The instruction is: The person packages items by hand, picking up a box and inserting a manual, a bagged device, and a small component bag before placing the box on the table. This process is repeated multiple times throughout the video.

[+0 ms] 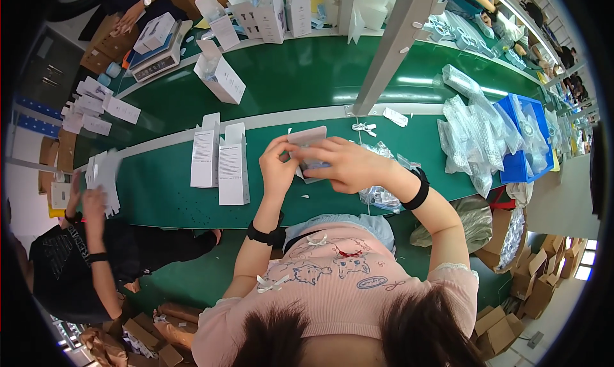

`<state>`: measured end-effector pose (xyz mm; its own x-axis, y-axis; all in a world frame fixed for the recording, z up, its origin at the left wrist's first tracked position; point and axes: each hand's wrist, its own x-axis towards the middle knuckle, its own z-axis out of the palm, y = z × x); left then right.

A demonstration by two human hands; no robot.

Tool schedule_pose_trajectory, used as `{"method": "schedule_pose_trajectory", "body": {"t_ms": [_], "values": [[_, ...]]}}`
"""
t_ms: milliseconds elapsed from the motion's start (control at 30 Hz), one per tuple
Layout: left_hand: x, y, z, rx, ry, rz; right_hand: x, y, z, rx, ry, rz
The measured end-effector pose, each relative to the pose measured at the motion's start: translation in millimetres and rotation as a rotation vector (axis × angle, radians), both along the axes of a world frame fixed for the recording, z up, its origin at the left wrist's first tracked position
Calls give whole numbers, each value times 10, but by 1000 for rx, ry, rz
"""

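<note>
A white carton (307, 135), mostly hidden by fingers, is held above the green bench (157, 191), pinched by the left hand (277, 167) and gripped by the right hand (352, 165)'s curled fingers. Two white boxes (234, 168) are stood to the left; a white cable (364, 129), bagged parts (382, 199), bubble-wrap bags (465, 130) and a blue bin (511, 167) are set rightward, the far side being partly blocked by a grey post (395, 47). Fine dark print is carried on the boxes, too small to be read.
</note>
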<state>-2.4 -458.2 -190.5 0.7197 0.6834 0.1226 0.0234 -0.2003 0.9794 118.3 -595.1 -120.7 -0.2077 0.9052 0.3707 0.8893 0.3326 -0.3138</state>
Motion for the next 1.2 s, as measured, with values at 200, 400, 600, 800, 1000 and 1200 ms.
{"method": "schedule_pose_trajectory", "body": {"t_ms": [200, 400, 600, 800, 1000, 1200], "values": [[-8, -13, -21, -10, -21, 7, -12, -80, -336, 144, -103, -123], [-36, 11, -29, -22, 24, -56, -187, -82, -441, -195, -106, -194], [-557, 535, -321, 758, 241, 147, 48, -227, -768, 263, 288, -347], [-939, 474, -872, 1145, 1002, -49, 292, 141, -977, -178, 867, -353], [-850, -224, -476, 760, 853, -201, 1048, 1061, -1077, 105, 993, -577], [-507, 361, -663, 585, 604, -61, 1200, 1034, -1347, 222, 751, -861]]}}
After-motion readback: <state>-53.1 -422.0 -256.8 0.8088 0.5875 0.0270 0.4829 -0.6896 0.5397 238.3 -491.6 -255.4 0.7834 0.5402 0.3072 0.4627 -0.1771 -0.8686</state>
